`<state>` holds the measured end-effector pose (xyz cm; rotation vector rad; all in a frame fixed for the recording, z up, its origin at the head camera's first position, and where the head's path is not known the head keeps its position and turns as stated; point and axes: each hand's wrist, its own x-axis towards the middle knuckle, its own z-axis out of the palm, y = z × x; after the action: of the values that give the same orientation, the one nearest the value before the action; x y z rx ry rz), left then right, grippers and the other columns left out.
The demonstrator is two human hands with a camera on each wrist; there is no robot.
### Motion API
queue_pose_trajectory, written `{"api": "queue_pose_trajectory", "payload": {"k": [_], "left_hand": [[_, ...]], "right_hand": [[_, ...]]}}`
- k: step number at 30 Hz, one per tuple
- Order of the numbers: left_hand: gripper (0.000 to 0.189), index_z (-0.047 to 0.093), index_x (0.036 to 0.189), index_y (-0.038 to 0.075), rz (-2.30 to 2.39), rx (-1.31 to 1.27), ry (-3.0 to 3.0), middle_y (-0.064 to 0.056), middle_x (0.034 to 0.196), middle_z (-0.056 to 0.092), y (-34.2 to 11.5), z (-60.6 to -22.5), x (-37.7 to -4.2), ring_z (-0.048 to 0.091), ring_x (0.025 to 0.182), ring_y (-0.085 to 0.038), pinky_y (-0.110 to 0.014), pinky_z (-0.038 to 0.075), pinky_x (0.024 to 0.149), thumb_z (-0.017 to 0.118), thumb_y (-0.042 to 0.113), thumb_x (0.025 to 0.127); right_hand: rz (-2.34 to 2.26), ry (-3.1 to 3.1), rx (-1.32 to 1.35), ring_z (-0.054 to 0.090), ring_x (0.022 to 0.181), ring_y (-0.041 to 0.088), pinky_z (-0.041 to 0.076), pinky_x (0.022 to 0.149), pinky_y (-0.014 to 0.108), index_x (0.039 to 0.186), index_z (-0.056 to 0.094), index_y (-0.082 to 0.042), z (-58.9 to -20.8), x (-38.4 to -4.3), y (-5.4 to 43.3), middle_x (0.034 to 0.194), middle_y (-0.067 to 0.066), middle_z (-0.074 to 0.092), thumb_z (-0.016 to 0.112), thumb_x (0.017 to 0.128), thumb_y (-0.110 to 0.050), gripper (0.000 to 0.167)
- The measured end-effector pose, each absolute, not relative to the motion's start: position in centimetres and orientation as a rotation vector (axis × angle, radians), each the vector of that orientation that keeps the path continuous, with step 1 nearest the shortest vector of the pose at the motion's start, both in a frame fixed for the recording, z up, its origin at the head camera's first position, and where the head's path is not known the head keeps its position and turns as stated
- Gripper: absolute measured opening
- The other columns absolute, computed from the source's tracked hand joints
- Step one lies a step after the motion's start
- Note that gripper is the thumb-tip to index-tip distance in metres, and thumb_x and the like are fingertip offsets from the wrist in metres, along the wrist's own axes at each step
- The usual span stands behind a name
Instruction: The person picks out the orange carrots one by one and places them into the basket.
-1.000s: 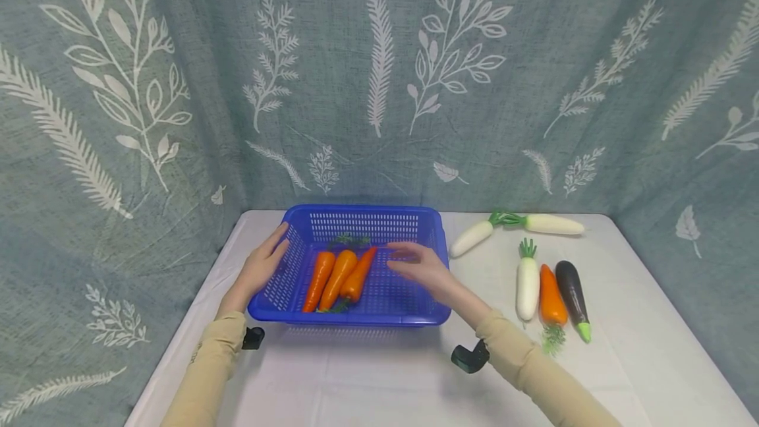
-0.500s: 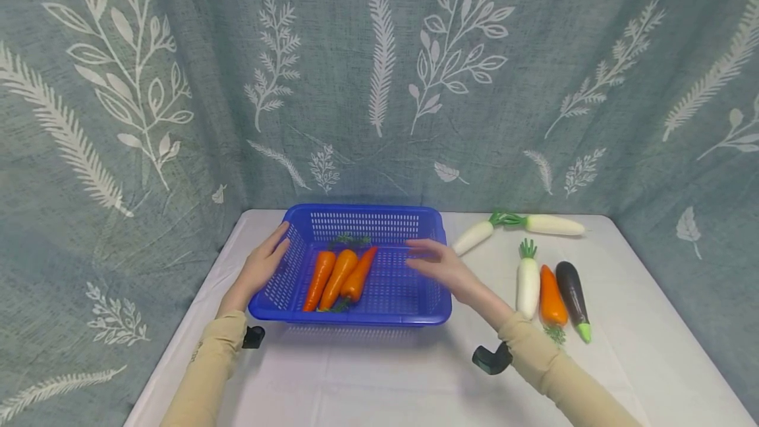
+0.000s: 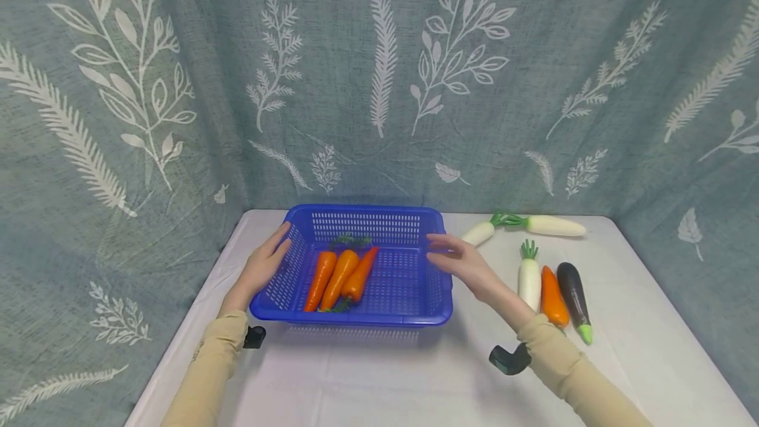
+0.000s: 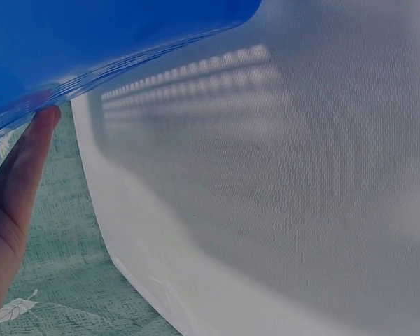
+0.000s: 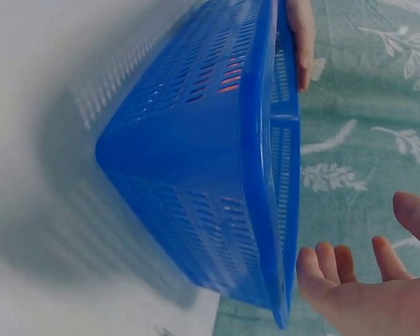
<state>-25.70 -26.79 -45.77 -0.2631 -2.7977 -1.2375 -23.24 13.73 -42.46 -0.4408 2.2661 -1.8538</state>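
A blue plastic basket (image 3: 379, 318) stands on the table with three orange carrots (image 3: 342, 279) lying side by side in its left half. My left hand (image 3: 261, 269) rests at the basket's left rim, its fingers mostly straight. In the left wrist view, a fingertip (image 4: 54, 112) touches the basket's edge. Over the right rim hovers my right hand (image 3: 468, 265), holding nothing, thumb and fingers apart and loosely curved. The right wrist view shows this hand (image 5: 378, 294) beside the basket's rim (image 5: 255, 140).
Two white radishes (image 3: 554, 225) lie at the back right, leaf ends together. Nearer stand out another white radish (image 3: 529, 282), a carrot (image 3: 553, 298) and an eggplant (image 3: 572, 295), lying side by side. A patterned green curtain (image 3: 379, 84) hangs behind the white table (image 3: 356, 381).
My right hand has moved right, from above the inside of the basket to its right rim. My left hand, the basket and the carrots in it have stayed in place.
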Motion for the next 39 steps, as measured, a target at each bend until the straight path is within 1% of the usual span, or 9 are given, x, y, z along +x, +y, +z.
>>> {"api": "queue_pose_trajectory", "payload": {"k": [6,10,14,17,24,29,34,39], "left_hand": [[0.055,0.022,0.154,0.0,-1.24,-0.257,-2.806,-0.023,0.158,0.02,-26.8,-45.8,-25.8,0.019,0.144,-0.042,-0.056,0.016,0.117,0.036,0.027,0.107],[0.056,0.023,0.154,0.001,-1.265,-0.264,-2.782,-0.022,0.158,0.021,-26.8,-45.9,-25.7,0.019,0.144,-0.043,-0.056,0.015,0.116,0.036,0.029,0.107],[0.058,0.025,0.154,0.003,-1.278,-0.288,-2.735,-0.023,0.157,0.023,-26.8,-46.2,-25.6,0.022,0.142,-0.044,-0.056,0.016,0.116,0.036,0.035,0.106],[0.059,0.025,0.154,0.003,-1.268,-0.29,-2.735,-0.023,0.157,0.023,-26.8,-46.4,-25.7,0.022,0.142,-0.044,-0.056,0.016,0.116,0.035,0.037,0.106],[0.056,0.022,0.154,0.002,-1.249,-0.235,-2.804,-0.021,0.158,0.02,-26.9,-46.2,-26.0,0.019,0.144,-0.042,-0.055,0.015,0.117,0.035,0.029,0.107],[0.054,0.022,0.154,0.002,-1.232,-0.22,-2.817,-0.02,0.158,0.021,-26.9,-46.2,-26.1,0.02,0.144,-0.041,-0.054,0.016,0.117,0.036,0.025,0.107],[0.054,0.023,0.154,0.001,-1.23,-0.236,-2.804,-0.02,0.158,0.021,-27.0,-46.4,-26.2,0.02,0.144,-0.041,-0.054,0.016,0.117,0.036,0.025,0.107],[0.055,0.022,0.154,0.002,-1.24,-0.235,-2.806,-0.02,0.158,0.02,-27.0,-46.4,-26.3,0.019,0.144,-0.041,-0.055,0.016,0.117,0.036,0.027,0.107]], "right_hand": [[-1.855,2.293,-0.427,0.048,0.127,0.043,0.041,0.105,0.049,0.141,0.045,0.005,-42.5,-23.3,14.8,0.138,0.03,0.048,0.062,0.094,-0.012,0.053],[-1.844,2.316,-0.427,0.049,0.127,0.043,0.041,0.106,0.051,0.141,0.046,0.005,-42.5,-23.4,15.5,0.137,0.029,0.049,0.062,0.095,-0.013,0.052],[-1.838,2.334,-0.412,0.05,0.126,0.043,0.041,0.106,0.052,0.141,0.046,0.006,-42.5,-23.4,16.2,0.137,0.03,0.049,0.062,0.095,-0.014,0.053],[-1.826,2.351,-0.381,0.05,0.126,0.043,0.041,0.106,0.052,0.141,0.045,0.005,-42.5,-23.4,16.8,0.137,0.03,0.049,0.063,0.095,-0.015,0.053],[-1.811,2.405,-0.324,0.052,0.123,0.043,0.042,0.105,0.051,0.141,0.047,0.003,-42.7,-23.2,18.1,0.134,0.029,0.052,0.064,0.094,-0.015,0.053],[-1.792,2.429,-0.316,0.051,0.123,0.044,0.041,0.106,0.051,0.142,0.044,0.005,-42.7,-22.9,19.1,0.134,0.031,0.051,0.062,0.095,-0.014,0.053],[-1.768,2.434,-0.271,0.047,0.126,0.045,0.038,0.108,0.053,0.144,0.041,0.004,-42.7,-22.9,20.2,0.138,0.033,0.047,0.061,0.096,-0.015,0.056],[-1.721,2.464,-0.224,0.043,0.13,0.045,0.037,0.108,0.053,0.147,0.037,0.003,-42.7,-23.1,21.5,0.142,0.031,0.043,0.061,0.097,-0.019,0.059]]}}
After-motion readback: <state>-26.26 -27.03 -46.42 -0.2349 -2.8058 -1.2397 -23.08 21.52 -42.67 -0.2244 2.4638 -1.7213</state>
